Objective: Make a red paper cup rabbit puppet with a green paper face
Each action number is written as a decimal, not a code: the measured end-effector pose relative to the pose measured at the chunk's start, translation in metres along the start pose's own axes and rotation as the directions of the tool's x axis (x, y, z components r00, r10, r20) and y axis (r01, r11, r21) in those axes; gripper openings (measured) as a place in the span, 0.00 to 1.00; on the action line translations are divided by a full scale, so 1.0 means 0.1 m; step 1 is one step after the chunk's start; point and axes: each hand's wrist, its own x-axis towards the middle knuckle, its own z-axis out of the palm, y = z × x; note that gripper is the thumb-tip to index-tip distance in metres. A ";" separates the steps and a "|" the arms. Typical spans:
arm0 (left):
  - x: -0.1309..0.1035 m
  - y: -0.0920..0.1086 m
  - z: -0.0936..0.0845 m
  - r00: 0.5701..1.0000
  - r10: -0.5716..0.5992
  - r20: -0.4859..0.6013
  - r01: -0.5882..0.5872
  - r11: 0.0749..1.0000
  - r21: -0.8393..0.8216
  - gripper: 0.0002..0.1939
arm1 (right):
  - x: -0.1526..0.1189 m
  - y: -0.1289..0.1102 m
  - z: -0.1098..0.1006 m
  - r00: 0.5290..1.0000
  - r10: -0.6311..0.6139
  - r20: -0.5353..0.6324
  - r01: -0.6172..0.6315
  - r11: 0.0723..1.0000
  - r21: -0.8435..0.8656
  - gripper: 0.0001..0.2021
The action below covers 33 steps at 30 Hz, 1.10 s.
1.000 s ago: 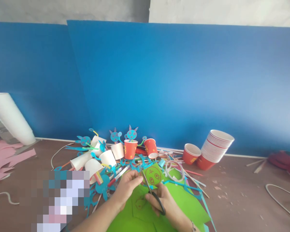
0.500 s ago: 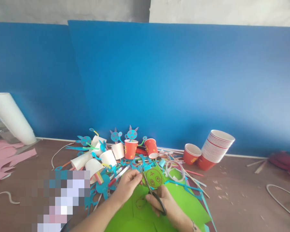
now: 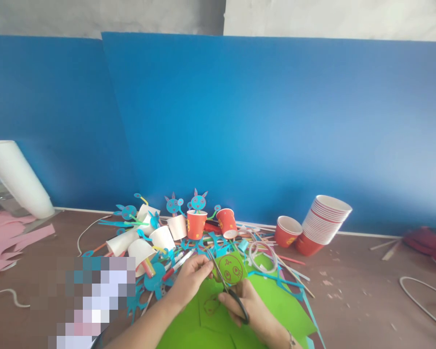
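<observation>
My right hand (image 3: 245, 310) is closed round the black handles of a pair of scissors (image 3: 236, 301), whose blades point up and to the left. Between the blades and beyond them lies a green paper piece (image 3: 231, 267) with a round face drawn on it in dark red. Its left edge is pinched by the fingers of my left hand (image 3: 192, 278). Underneath both hands spread green paper sheets (image 3: 189, 325), one bearing another drawn face.
Blue cat-faced figures on paper cups (image 3: 197, 225) stand behind my hands among straws, markers and blue scraps (image 3: 154, 278). A leaning cup stack (image 3: 325, 223) and a tape roll (image 3: 263, 257) are to the right. Pink paper (image 3: 7, 237) and a white roll (image 3: 20, 179) lie left.
The green face piece has turned slightly against the scissors, and the blades appear a little closer together. Both hands stay in almost the same place.
</observation>
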 end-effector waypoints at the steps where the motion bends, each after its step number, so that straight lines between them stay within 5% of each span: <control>1: 0.00 0.01 0.00 1.000 -0.005 -0.001 0.005 1.000 -0.003 0.17 | 0.00 0.01 0.00 1.000 0.004 0.001 -0.004 1.000 0.001 0.18; 33: 0.01 0.00 -0.03 0.996 -0.072 0.049 0.074 0.996 -0.042 0.14 | -0.02 0.02 0.02 0.998 0.059 0.007 -0.059 0.998 -0.038 0.19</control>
